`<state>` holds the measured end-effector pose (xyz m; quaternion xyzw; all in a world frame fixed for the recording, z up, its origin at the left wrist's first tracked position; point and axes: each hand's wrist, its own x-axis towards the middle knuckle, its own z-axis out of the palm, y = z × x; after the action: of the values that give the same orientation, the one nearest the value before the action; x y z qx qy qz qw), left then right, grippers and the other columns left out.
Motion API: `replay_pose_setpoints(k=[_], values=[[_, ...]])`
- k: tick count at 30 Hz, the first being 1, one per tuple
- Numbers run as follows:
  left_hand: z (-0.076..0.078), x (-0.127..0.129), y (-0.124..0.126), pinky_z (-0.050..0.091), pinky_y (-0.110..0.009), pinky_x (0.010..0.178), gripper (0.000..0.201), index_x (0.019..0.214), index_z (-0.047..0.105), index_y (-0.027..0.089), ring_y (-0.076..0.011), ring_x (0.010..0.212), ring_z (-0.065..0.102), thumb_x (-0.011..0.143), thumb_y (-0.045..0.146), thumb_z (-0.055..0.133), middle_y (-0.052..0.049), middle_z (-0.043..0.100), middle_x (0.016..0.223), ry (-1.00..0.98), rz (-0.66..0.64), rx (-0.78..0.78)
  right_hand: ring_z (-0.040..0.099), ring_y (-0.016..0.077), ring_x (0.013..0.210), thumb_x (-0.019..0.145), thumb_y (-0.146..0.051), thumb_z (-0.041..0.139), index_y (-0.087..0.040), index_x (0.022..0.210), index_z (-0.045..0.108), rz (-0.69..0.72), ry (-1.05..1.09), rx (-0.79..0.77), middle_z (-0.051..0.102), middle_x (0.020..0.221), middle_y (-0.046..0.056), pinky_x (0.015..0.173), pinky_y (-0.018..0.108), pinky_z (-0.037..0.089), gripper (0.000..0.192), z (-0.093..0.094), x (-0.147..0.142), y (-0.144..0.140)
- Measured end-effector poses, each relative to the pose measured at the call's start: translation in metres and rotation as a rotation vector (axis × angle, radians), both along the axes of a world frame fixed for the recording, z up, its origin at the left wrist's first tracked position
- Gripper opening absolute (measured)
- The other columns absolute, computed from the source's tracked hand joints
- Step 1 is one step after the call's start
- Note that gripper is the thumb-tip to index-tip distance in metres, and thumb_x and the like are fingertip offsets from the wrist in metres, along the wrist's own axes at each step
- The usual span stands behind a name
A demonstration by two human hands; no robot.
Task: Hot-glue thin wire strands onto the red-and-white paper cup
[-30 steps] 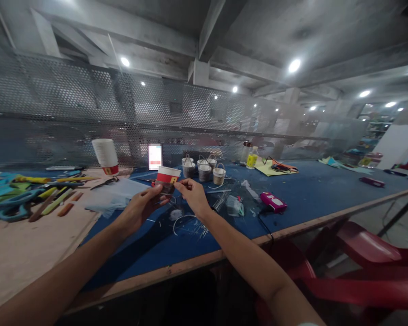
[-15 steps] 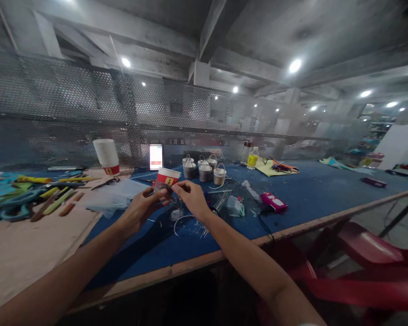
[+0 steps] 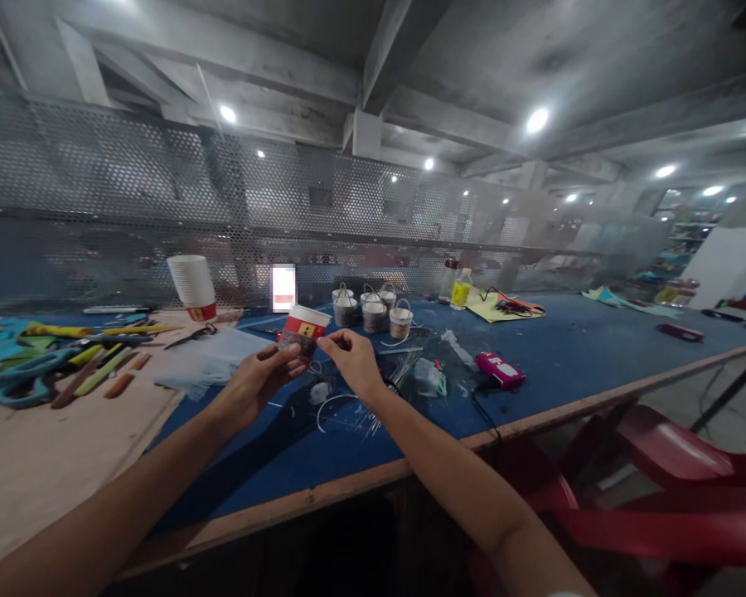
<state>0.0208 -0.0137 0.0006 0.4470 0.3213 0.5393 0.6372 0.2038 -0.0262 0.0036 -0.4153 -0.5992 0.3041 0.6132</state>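
Plainly, left fingers (image 3: 288, 356) grip one cup (image 3: 304, 330), right fingers (image 3: 334, 347) pressed together at its side, near one lit screen (image 3: 283, 288).

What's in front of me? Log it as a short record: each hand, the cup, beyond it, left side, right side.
Left hand: holding the cup
Right hand: at the cup's right side; grip unclear
Cup: white rim, red wall, dark band across the visible lower part
Beyond: lit screen, small pails with handles
Left side: cup stack, scissors
Right side: pink device, bottle with yellow label
Surface: blue table
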Motion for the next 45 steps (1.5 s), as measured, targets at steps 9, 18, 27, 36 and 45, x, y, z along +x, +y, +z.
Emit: replay_pose_setpoints(k=[9, 18, 27, 36, 45], values=[[-0.001, -0.001, 0.000, 0.064, -0.026, 0.088, 0.017, 0.101, 0.080, 0.007, -0.0199, 0.086, 0.078, 0.087, 0.016, 0.078, -0.015, 0.083, 0.098, -0.016, -0.021, -0.006, 0.056, 0.0134, 0.067, 0.081, -0.047, 0.073, -0.018, 0.077, 0.069, 0.007, 0.021, 0.008, 0.065, 0.070, -0.001, 0.067, 0.026, 0.044, 0.029, -0.006, 0.001, 0.006], [-0.005, -0.003, 0.001, 0.063, -0.034, 0.095, 0.021, 0.107, 0.081, 0.012, -0.0244, 0.095, 0.078, 0.089, 0.021, 0.074, -0.014, 0.083, 0.103, -0.025, -0.115, 0.005, 0.046, 0.0112, 0.060, 0.074, -0.051, 0.076, -0.018, 0.072, 0.065, 0.048, 0.090, -0.085, 0.054, 0.061, -0.005, 0.058, 0.025, 0.037, 0.035, 0.002, 0.001, 0.005], [0.003, -0.003, -0.003, 0.060, -0.033, 0.098, 0.030, 0.121, 0.076, 0.014, -0.0245, 0.104, 0.077, 0.097, 0.029, 0.064, -0.015, 0.081, 0.111, -0.077, -0.252, -0.074, 0.051, 0.0123, 0.067, 0.076, -0.049, 0.074, -0.018, 0.075, 0.067, 0.058, 0.115, -0.081, 0.060, 0.069, -0.003, 0.063, 0.026, 0.039, 0.032, 0.002, 0.002, 0.004], [0.005, -0.001, -0.007, 0.063, -0.038, 0.092, 0.030, 0.114, 0.079, 0.012, -0.0278, 0.096, 0.077, 0.090, 0.030, 0.073, -0.017, 0.082, 0.105, -0.050, -0.194, -0.107, 0.056, 0.0132, 0.068, 0.079, -0.049, 0.073, -0.017, 0.079, 0.069, 0.018, 0.060, -0.056, 0.065, 0.072, -0.001, 0.066, 0.025, 0.043, 0.032, -0.004, 0.003, 0.009], [0.000, 0.002, -0.003, 0.062, -0.031, 0.089, 0.033, 0.100, 0.081, 0.007, -0.0213, 0.083, 0.076, 0.077, 0.029, 0.089, -0.015, 0.082, 0.092, 0.074, -0.044, -0.022, 0.056, 0.0137, 0.068, 0.083, -0.048, 0.071, -0.018, 0.080, 0.071, 0.014, -0.024, 0.024, 0.066, 0.072, -0.002, 0.069, 0.026, 0.045, 0.030, -0.006, 0.002, 0.006]])
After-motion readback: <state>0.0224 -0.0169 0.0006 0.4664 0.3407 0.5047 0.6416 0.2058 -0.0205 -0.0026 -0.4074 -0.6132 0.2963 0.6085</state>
